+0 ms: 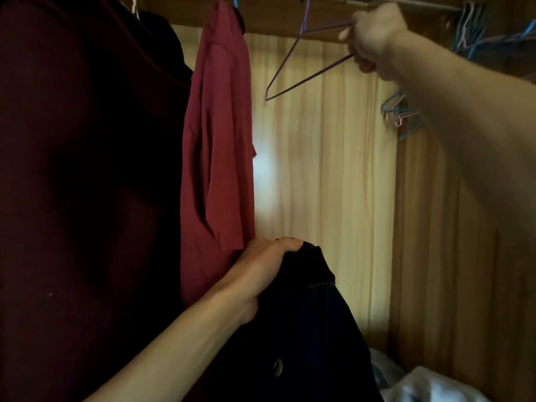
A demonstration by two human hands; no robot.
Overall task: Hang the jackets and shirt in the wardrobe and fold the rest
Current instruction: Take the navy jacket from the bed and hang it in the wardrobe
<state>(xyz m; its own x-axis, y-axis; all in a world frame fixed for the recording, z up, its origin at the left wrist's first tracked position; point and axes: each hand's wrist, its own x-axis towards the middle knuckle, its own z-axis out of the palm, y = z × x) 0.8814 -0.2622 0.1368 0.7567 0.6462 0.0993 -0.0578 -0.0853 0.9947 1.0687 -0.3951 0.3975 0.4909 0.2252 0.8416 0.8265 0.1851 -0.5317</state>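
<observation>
I am looking into a wooden wardrobe. My left hand [262, 271] grips the top of a dark navy jacket [301, 329] with a metal button, held up low in the middle. My right hand [374, 39] is raised near the metal rail [406, 2] and grips a purple wire hanger [307, 65], which hangs tilted with nothing on it. A red shirt [217, 158] hangs from the rail left of centre. A dark maroon garment [72, 184] hangs at the far left and fills that side.
Several bare wire hangers, blue and pink, bunch at the right end of the rail [475, 33], and their lower corners [401, 114] show below my right forearm. The wardrobe's back panel [324, 169] is pale wood. Light cloth [429, 384] lies at the bottom right.
</observation>
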